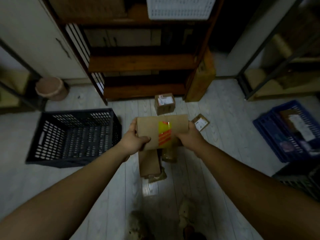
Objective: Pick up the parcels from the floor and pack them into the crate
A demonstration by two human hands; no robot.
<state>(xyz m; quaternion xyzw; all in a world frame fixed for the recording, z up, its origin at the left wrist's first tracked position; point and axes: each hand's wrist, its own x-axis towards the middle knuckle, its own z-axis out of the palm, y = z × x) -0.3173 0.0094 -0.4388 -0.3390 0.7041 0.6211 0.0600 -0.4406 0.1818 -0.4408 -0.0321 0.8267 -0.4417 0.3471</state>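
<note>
1. Pale plank floor (107,191) ran under my arms in a dim storeroom, with a wooden shelf unit (142,61) beyond the hands.
2. I had the taped cardboard parcel (162,130) clamped between both hands, left hand (136,141) on its left end, right hand (188,137) on its right, long axis running hand to hand.
3. I saw the dark plastic crate (76,135) sat open just left of my left hand, so I judged that hand nearer and a leftward swing next.
4. More parcels lay below the hands (149,163); a labelled box (164,103) sat just beyond them, and a small flat parcel (200,122) just past my right hand.
</note>
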